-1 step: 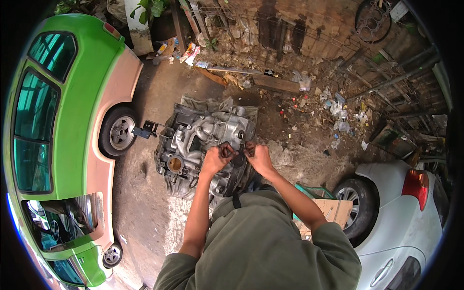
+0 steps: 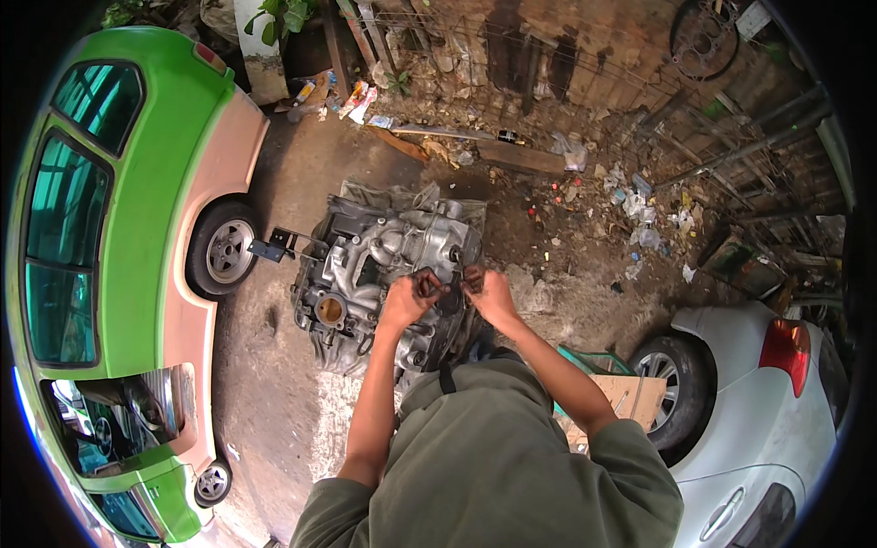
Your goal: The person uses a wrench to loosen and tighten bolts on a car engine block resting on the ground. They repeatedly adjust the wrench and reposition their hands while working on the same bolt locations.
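A grey metal car engine [image 2: 388,239] lies in front of me on the ground, with curved intake pipes and a round open throttle mouth [image 2: 331,310] at its near left. My left hand [image 2: 408,300] is closed above the engine's near right part, its blackened fingertips pinched together. Just to its right, my right hand [image 2: 491,297] is also closed, fingers curled in toward the left hand at the engine's right edge. A small gap separates the two hands. Anything between the fingers is too small or hidden to make out.
A green and pink car [image 2: 151,155] stands at left, a silver car [image 2: 749,416] at lower right. A black bracket [image 2: 268,249] juts from the engine's left side. Beside my right arm is a wooden board [image 2: 630,399]. Litter [image 2: 639,212] and planks [image 2: 521,157] lie beyond.
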Available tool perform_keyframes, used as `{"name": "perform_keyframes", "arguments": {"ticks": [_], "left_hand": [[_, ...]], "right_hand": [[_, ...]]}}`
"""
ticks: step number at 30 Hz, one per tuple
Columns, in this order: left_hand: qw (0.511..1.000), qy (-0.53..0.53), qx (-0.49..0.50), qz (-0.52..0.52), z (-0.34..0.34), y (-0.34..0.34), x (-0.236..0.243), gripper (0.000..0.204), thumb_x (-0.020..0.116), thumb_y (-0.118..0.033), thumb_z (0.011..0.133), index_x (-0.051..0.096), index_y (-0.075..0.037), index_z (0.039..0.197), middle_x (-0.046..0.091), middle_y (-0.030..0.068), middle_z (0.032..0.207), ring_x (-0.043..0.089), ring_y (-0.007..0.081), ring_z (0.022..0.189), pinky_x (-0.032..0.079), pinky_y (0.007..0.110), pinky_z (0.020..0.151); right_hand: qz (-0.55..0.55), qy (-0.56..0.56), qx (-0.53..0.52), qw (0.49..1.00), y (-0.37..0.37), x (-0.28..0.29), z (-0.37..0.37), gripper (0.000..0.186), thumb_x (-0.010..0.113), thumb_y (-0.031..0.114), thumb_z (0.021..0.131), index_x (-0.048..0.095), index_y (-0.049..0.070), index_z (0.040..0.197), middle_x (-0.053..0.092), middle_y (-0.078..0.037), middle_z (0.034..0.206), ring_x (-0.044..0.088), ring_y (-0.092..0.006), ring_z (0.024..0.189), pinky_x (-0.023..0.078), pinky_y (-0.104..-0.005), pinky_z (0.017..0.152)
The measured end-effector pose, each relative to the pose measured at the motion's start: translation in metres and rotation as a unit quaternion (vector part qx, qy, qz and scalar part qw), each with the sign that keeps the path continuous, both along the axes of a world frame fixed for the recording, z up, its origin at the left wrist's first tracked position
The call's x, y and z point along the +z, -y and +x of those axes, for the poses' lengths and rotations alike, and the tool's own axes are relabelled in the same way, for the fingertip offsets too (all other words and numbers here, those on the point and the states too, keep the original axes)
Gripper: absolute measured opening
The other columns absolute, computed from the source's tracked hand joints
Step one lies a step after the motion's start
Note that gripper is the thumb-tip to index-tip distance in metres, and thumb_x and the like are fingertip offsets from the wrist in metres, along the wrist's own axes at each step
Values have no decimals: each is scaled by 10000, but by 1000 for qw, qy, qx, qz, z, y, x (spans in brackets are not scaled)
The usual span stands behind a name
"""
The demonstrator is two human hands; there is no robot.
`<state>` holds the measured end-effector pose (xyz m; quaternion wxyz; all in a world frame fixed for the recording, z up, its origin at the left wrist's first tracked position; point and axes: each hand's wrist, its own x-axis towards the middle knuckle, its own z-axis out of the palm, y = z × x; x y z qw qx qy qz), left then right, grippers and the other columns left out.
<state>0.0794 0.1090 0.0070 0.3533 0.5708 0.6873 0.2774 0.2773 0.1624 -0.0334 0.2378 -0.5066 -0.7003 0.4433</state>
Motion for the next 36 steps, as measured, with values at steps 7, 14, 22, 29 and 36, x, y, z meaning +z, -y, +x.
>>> {"name": "perform_keyframes", "arguments": {"ticks": [7,14,22,29,36], "left_hand": [[1000,-2,0,-7,-1,-3,1,198,816,-190,773,702,-49,855,566,47,605,514,144,549,421,330,550],[1000,-10,-4,-14,-4,-8,2,292,817,-284,796,673,-46,884,599,93,645,566,210,585,456,348,591],[1000,-1,3,12,-1,-8,5,206,818,-188,775,697,-44,859,564,52,615,519,147,558,423,332,555],[1000,2,1,3,0,-8,6,231,822,-209,777,691,-38,860,558,51,611,504,147,555,418,329,555],[1000,-1,7,6,-1,-8,3,234,823,-205,774,685,-33,854,558,46,609,502,143,555,418,329,555]], "right_hand": [[-70,-50,21,996,-12,-7,5,214,776,66,818,645,-34,953,698,-120,816,709,-190,761,551,-346,648],[-25,-51,9,998,-13,-21,-2,246,741,41,830,608,-14,1029,682,-120,848,705,-220,778,561,-364,664],[6,-15,19,1000,-9,-16,8,344,705,16,822,584,4,1144,670,-176,892,690,-315,854,555,-411,745],[89,96,40,991,-20,-24,11,452,687,78,844,586,78,1285,623,-245,1051,638,-428,951,531,-498,809],[147,158,67,974,-29,-20,12,466,648,79,871,572,84,1330,614,-233,1122,630,-421,993,537,-481,856]]}}
